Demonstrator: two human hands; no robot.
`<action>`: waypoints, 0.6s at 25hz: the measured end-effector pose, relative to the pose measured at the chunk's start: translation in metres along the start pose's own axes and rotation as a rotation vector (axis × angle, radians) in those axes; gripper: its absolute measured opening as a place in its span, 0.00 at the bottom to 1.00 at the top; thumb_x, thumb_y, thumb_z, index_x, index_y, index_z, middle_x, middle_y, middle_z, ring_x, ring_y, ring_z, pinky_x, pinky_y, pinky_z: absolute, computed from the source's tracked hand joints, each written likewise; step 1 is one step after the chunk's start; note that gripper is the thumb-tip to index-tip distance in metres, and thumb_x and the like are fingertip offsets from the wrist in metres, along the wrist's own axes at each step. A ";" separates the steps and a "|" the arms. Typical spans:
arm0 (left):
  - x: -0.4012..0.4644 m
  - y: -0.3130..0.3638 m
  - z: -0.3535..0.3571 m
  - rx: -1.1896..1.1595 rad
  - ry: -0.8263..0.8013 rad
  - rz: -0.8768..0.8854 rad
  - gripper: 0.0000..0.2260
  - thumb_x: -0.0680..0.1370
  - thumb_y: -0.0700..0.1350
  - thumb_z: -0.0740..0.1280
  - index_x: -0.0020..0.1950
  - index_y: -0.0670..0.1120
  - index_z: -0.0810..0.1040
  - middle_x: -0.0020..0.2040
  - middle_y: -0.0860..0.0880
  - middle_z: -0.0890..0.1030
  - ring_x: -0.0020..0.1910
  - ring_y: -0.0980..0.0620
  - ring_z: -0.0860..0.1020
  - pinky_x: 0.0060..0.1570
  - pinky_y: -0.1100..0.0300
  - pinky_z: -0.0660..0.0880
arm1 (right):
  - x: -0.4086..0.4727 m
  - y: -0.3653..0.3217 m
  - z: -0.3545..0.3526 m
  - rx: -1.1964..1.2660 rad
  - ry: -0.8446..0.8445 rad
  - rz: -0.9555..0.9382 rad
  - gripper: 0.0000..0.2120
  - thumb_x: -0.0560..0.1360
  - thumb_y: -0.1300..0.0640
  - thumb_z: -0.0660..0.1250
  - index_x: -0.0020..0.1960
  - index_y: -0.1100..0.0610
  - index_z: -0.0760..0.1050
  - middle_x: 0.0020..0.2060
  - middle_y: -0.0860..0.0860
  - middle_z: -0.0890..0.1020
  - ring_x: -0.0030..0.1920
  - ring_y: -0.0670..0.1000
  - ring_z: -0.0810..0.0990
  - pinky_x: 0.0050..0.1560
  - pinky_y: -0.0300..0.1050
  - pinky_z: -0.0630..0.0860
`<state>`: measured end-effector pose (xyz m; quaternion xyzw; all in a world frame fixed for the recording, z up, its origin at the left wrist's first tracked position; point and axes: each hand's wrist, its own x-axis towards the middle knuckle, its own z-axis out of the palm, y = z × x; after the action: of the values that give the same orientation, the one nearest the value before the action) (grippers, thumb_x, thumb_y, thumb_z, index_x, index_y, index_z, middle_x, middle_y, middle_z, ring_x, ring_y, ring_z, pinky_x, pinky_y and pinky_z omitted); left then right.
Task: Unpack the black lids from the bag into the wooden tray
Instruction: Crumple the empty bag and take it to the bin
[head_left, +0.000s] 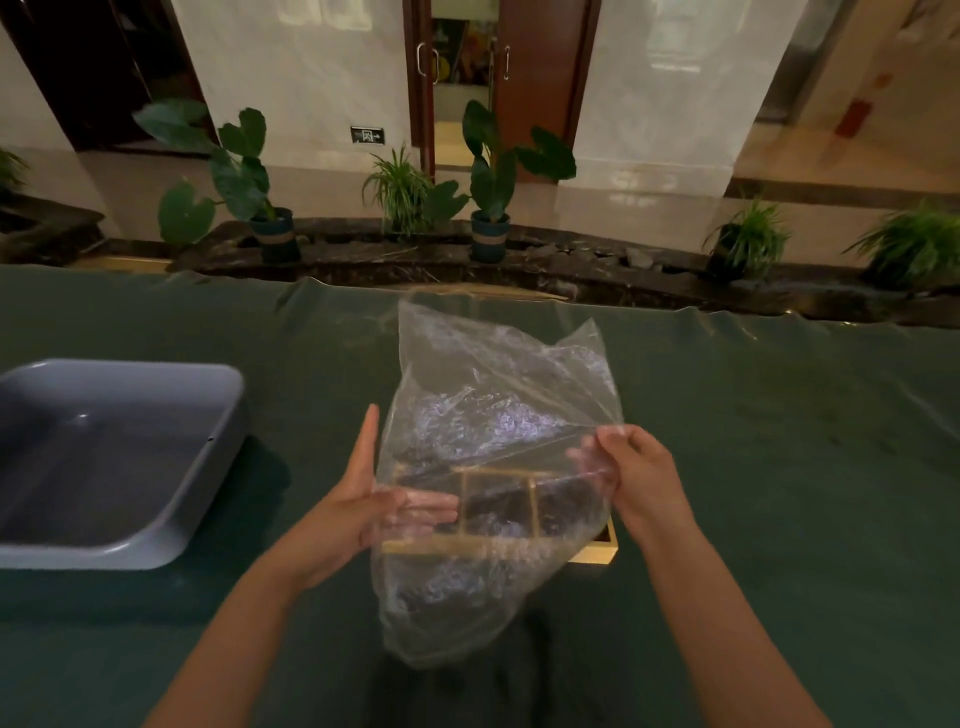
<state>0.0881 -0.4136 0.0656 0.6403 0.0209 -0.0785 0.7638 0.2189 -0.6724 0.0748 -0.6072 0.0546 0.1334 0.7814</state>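
On the green-draped counter (779, 467) the wooden tray (597, 551) lies directly beneath the clear bag (493, 415), its long axis running left to right. The right hand (644, 478) pinches the bag's edge; the left hand (363, 504) lies flat and straight-fingered against its side. Dark shapes, likely the black lids (498, 506), already fill the tray's compartments, and the bag looks empty.

One clear plastic bag (498, 415). One wooden tray (597, 553) with dividers. One grey plastic tub (156, 519). Two bare hands: left (363, 504), right (639, 467). At least six potted plants (488, 171). Lids uncountable through the plastic.
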 end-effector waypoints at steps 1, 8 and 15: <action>0.000 -0.001 0.002 0.037 0.024 0.001 0.38 0.78 0.44 0.62 0.64 0.77 0.39 0.58 0.42 0.81 0.57 0.42 0.79 0.52 0.58 0.78 | -0.001 0.003 0.001 -0.079 0.024 -0.067 0.04 0.77 0.58 0.62 0.47 0.59 0.72 0.35 0.53 0.83 0.32 0.49 0.84 0.30 0.39 0.79; 0.005 0.000 0.010 0.561 0.367 0.318 0.24 0.80 0.40 0.56 0.72 0.59 0.58 0.40 0.65 0.82 0.39 0.65 0.80 0.41 0.77 0.71 | -0.018 0.002 -0.007 -0.323 -0.272 -0.176 0.45 0.70 0.50 0.71 0.70 0.32 0.42 0.46 0.51 0.86 0.42 0.51 0.85 0.44 0.44 0.82; 0.001 0.012 0.001 0.885 0.183 0.065 0.38 0.70 0.45 0.73 0.71 0.64 0.56 0.61 0.66 0.72 0.54 0.72 0.71 0.56 0.72 0.69 | -0.025 -0.009 -0.021 -0.852 -0.380 -0.262 0.37 0.69 0.64 0.71 0.67 0.33 0.63 0.37 0.46 0.81 0.35 0.41 0.78 0.42 0.35 0.78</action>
<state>0.0912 -0.4125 0.0776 0.9098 0.0326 0.0010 0.4137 0.1995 -0.6979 0.0845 -0.8398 -0.2254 0.1527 0.4697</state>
